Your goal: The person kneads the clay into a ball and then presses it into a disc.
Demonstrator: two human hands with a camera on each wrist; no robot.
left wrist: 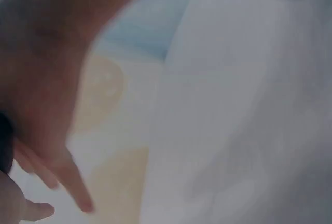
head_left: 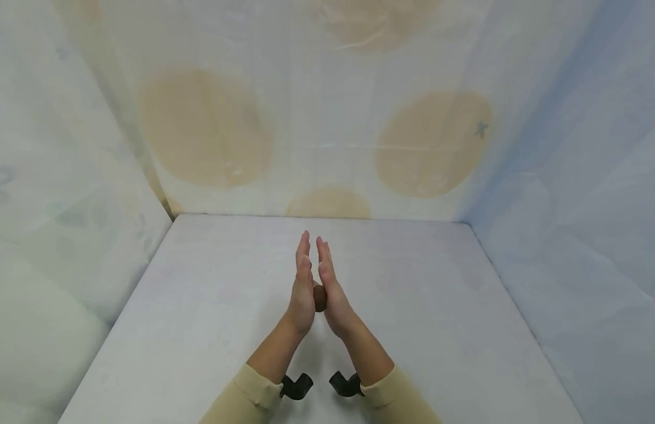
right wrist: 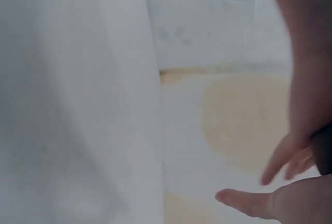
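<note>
We are pressing a small brown ball point(head_left: 320, 297) between the flat palms of our left hand point(head_left: 302, 291) and right hand point(head_left: 333, 291) — fingers straight — above the white table point(head_left: 200, 306); the shaping looks unfinished.

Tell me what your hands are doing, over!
Left hand and right hand flat, fingers straight. Small brown ball pressed between palms. Nothing in the way on the table.

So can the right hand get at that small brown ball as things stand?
Probably yes: the brown ball already sits pressed between the palms of the right hand and left hand, fingers straight, above the table, with nothing in between.
</note>
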